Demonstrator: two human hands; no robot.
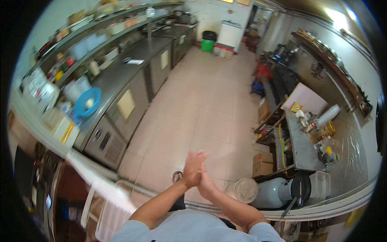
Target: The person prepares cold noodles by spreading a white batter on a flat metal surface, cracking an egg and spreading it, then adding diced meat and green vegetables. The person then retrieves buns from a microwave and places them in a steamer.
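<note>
My left hand (193, 171) and my right hand (207, 185) meet palm to palm in front of my body. The fingers point away from me, stretched out rather than curled. Nothing shows in either hand, though the space between the palms is hidden. Beneath them runs a pale tiled floor (193, 121). A dark shoe (177, 176) is partly visible by my left wrist. Close to my right forearm stands a round lidded bucket (245, 190).
Along the left runs a steel counter (121, 72) bearing a blue plastic basin (87, 102). On the right, a grey worktable (304, 151) holds bottles and packets, with a cardboard box (262, 165) below and a gas cylinder (270, 192) nearby. A green bin (207, 45) stands at the back.
</note>
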